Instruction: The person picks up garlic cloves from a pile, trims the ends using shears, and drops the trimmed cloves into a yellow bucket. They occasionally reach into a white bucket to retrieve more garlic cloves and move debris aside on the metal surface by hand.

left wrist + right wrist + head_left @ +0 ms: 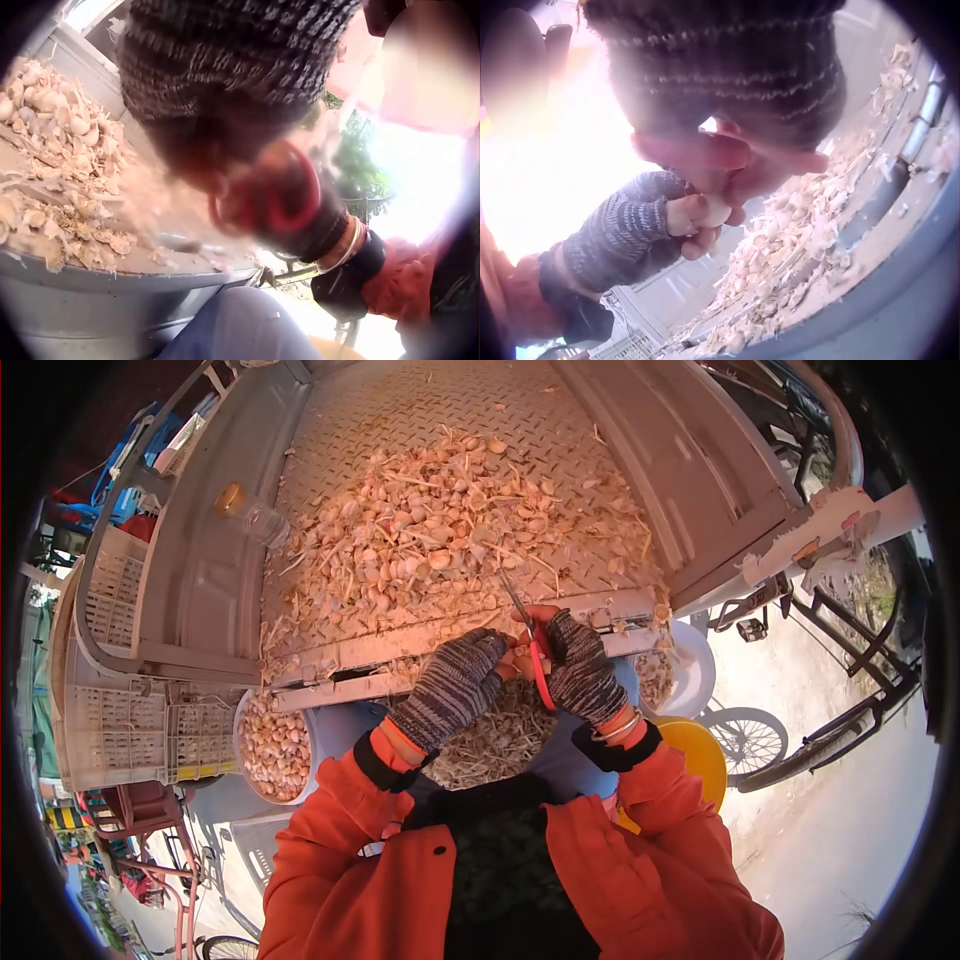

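Your left hand pinches a garlic clove between bare thumb and fingers, just in front of you at the near edge of the metal bed. Aim for a light, firm grip there, with the fingertips tucked back so only one end of the clove stands out. The scissors come next, blades pointing away over the edge; it would be wise to keep those points clear of your left fingertips. Your right hand grips their red handles, and its own fingertips come close to the clove, so small, slow movements should serve best.

The loose cloves at your left look cream to pinkish. The one you hold is pale, smooth and rounded, partly hidden by your fingers.
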`<state>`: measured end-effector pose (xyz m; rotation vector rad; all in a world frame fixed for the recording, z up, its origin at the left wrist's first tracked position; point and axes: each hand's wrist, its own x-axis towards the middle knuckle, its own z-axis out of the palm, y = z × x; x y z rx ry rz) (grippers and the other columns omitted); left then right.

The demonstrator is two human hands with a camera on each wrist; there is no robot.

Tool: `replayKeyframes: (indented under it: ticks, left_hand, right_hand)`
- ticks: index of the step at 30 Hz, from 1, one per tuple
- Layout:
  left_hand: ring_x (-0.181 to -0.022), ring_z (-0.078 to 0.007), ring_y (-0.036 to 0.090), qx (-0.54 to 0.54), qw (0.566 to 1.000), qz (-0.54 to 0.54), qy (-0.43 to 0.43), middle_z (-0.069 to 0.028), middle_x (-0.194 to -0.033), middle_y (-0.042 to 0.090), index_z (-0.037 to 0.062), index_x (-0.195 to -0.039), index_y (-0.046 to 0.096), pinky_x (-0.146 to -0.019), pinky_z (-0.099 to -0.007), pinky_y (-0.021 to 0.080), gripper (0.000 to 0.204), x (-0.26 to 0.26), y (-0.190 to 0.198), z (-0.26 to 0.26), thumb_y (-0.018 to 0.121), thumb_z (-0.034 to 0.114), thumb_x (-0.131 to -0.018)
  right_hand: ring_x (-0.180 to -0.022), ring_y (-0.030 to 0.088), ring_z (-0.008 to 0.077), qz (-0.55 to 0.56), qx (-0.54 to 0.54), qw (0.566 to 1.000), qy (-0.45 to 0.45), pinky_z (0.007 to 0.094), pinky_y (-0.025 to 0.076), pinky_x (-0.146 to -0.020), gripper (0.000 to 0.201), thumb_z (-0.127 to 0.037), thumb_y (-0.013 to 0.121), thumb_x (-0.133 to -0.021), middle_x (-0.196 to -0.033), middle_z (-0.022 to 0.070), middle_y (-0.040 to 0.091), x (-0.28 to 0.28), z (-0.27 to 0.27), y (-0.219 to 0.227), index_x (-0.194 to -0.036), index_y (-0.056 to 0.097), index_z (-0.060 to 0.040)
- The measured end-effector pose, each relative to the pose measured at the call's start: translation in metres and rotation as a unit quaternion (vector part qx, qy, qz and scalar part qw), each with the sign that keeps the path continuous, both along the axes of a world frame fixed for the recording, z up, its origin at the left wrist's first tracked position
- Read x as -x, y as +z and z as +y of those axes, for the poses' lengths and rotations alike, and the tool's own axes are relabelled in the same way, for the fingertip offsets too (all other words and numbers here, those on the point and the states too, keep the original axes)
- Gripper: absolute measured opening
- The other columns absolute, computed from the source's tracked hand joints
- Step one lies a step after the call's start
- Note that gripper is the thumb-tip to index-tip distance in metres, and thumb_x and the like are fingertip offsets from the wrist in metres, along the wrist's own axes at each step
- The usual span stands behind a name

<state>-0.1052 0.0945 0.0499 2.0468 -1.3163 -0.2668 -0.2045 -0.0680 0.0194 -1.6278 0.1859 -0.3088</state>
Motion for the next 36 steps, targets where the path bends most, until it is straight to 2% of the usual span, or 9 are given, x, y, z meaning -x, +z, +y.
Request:
replayKeyframes:
  ticks: [6, 8, 9, 10, 12, 18, 20, 30, 36]
  left_hand:
    - [-0.080, -0.0116, 0.062, 0.057, 0.944, 0.325, -0.017, -0.0062, -0.095, 0.065, -0.0012, -0.113, 0.061, -0.074, -0.0267, 0.051, 0.028, 0.056, 0.020, 0.040, 0.063, 0.013, -0.090]
    - [-0.079, -0.0132, 0.062, 0.127, 0.837, 0.519, 0.116, -0.0070, -0.093, 0.064, -0.0011, -0.110, 0.062, -0.073, -0.0270, 0.051, 0.024, 0.052, 0.026, 0.052, 0.062, 0.012, -0.090]
    - [-0.081, -0.0141, 0.062, 0.178, 0.793, 0.560, 0.161, -0.0059, -0.091, 0.063, -0.0003, -0.106, 0.063, -0.071, -0.0269, 0.051, 0.021, 0.043, 0.014, 0.056, 0.061, 0.012, -0.090]
    - [-0.081, -0.0141, 0.062, 0.179, 0.791, 0.562, 0.163, -0.0059, -0.091, 0.063, -0.0003, -0.106, 0.063, -0.071, -0.0269, 0.051, 0.021, 0.026, -0.006, 0.067, 0.061, 0.012, -0.090]
    - [-0.084, -0.0133, 0.062, 0.257, 0.806, 0.531, 0.044, -0.0041, -0.087, 0.062, 0.0009, -0.102, 0.064, -0.073, -0.0270, 0.051, 0.018, -0.013, -0.039, 0.084, 0.061, 0.013, -0.090]
    - [-0.092, -0.0185, 0.062, 0.044, 0.942, 0.292, 0.160, -0.0094, -0.103, 0.065, 0.0041, -0.114, 0.062, -0.083, -0.0323, 0.050, 0.031, -0.079, -0.022, 0.002, 0.063, 0.021, -0.087]
    - [-0.103, -0.0279, 0.060, -0.029, 0.979, -0.139, 0.144, -0.0162, -0.120, 0.059, 0.0048, -0.118, 0.061, -0.092, -0.0363, 0.048, 0.036, -0.105, -0.053, -0.017, 0.063, 0.018, -0.084]
    - [-0.105, -0.0336, 0.058, -0.089, 0.972, -0.080, 0.201, -0.0171, -0.119, 0.059, 0.0053, -0.117, 0.062, -0.093, -0.0398, 0.046, 0.038, -0.121, -0.032, -0.041, 0.065, 0.019, -0.082]
    - [-0.069, -0.0081, 0.054, 0.111, 0.922, 0.287, 0.234, -0.0002, -0.078, 0.064, 0.0025, -0.103, 0.070, -0.063, -0.0263, 0.048, 0.025, -0.094, 0.005, -0.026, 0.066, 0.021, -0.088]
  right_hand:
    - [-0.076, 0.059, 0.0142, 0.047, -0.458, 0.887, 0.029, 0.0287, 0.051, -0.067, 0.031, -0.007, 0.068, -0.081, -0.086, 0.0058, 0.061, 0.047, 0.007, 0.015, -0.110, 0.058, -0.0017]
    - [-0.076, 0.059, 0.0150, 0.114, -0.344, 0.932, 0.017, 0.0287, 0.051, -0.065, 0.028, -0.004, 0.063, -0.083, -0.085, 0.0066, 0.061, 0.051, 0.007, 0.028, -0.110, 0.058, -0.0030]
    - [-0.077, 0.060, 0.0149, 0.055, -0.064, 0.994, 0.069, 0.0285, 0.050, -0.065, 0.029, -0.003, 0.061, -0.083, -0.086, 0.0072, 0.061, 0.049, 0.004, 0.028, -0.111, 0.058, -0.0039]
    - [-0.078, 0.060, 0.0148, -0.010, 0.221, 0.968, 0.116, 0.0282, 0.050, -0.065, 0.030, -0.002, 0.060, -0.083, -0.087, 0.0078, 0.061, 0.045, 0.000, 0.028, -0.112, 0.058, -0.0048]
    - [-0.079, 0.062, 0.0186, -0.058, 0.193, 0.978, 0.049, 0.0280, 0.050, -0.070, 0.035, 0.002, 0.060, -0.079, -0.087, 0.0089, 0.063, 0.012, -0.025, 0.022, -0.113, 0.059, -0.0055]
    - [-0.080, 0.063, 0.0198, 0.044, 0.315, 0.946, 0.070, 0.0297, 0.049, -0.075, 0.032, 0.001, 0.061, -0.080, -0.092, 0.0115, 0.066, -0.117, -0.064, -0.001, -0.112, 0.058, -0.0022]
    - [-0.083, 0.063, 0.0254, 0.039, 0.317, 0.944, 0.077, 0.0319, 0.050, -0.078, 0.030, 0.000, 0.061, -0.079, -0.094, 0.0138, 0.066, -0.136, -0.065, -0.007, -0.109, 0.060, -0.0037]
    - [-0.082, 0.062, 0.0220, 0.135, 0.361, 0.922, 0.034, 0.0345, 0.049, -0.075, 0.037, -0.009, 0.069, -0.079, -0.095, 0.0114, 0.066, -0.143, -0.073, 0.014, -0.114, 0.058, -0.0063]
    - [-0.073, 0.057, 0.0075, 0.061, -0.140, 0.986, 0.065, 0.0210, 0.045, -0.058, 0.045, -0.010, 0.068, -0.084, -0.100, 0.0074, 0.066, -0.077, -0.070, 0.049, -0.124, 0.048, -0.0040]
